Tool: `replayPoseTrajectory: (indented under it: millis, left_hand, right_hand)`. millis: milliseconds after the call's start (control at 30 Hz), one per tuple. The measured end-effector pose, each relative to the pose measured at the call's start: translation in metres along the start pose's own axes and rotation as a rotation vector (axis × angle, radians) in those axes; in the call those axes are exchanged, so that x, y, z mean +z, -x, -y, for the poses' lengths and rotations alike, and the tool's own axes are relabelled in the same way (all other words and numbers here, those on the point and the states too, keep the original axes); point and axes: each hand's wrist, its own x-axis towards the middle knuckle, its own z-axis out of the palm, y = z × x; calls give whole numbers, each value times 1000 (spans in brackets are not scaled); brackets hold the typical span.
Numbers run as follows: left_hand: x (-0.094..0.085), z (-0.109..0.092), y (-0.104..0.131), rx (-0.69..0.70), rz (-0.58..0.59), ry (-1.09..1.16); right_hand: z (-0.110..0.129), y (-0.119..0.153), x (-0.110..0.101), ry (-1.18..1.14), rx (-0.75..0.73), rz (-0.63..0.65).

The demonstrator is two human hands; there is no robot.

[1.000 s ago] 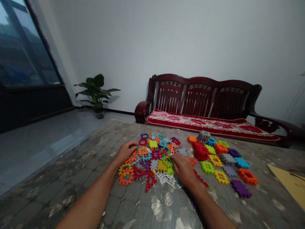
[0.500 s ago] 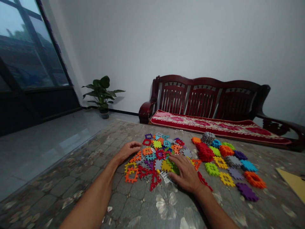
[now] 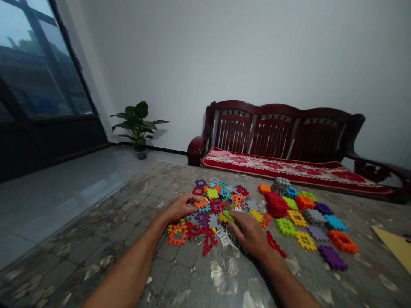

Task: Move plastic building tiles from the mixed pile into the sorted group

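A loose pile of interlocking plastic tiles with toothed edges lies on the table in front of me. My left hand (image 3: 181,207) is at the pile's left side, fingers curved and thumb apart, touching or nearly touching an orange window tile (image 3: 201,202). At the near right of the pile, my right hand (image 3: 249,233) has its fingertips closed on a yellow-green tile (image 3: 226,217). White printed labels (image 3: 223,236) lie just left of its thumb. Close by are a red triangular tile (image 3: 209,242) and an orange frame tile (image 3: 177,235).
Tiles grouped by colour, including a red stack (image 3: 276,205) and a purple tile (image 3: 332,258), lie to the right. A yellow board (image 3: 393,246) rests at the right edge. Beyond the patterned table (image 3: 173,273) stand a wooden bench (image 3: 257,128) and a potted plant (image 3: 138,124).
My left hand has moved right, onto the edge of the pile by the orange window tile. My right hand has shifted slightly, and the yellow-green tile now shows at its fingertips.
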Motion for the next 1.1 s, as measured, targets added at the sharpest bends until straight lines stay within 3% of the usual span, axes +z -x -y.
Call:
replayPoseTrajectory:
  millis: [200, 400, 633, 800, 1100]
  left_hand:
    - [7, 9, -4, -92, -41, 108]
    - [5, 5, -3, -135, -104, 133]
    - [2, 6, -3, -134, -210, 76]
    - [4, 9, -6, -100, -248, 11]
    - [2, 6, -9, -86, -302, -205]
  right_hand:
    - [-3, -3, 3, 70, 115, -46]
    - [-11, -4, 9, 85, 234, -125]
    - [-15, -8, 5, 49, 352, -231]
    - [-15, -9, 2, 129, 397, -205]
    - [-4, -12, -7, 113, 184, -216]
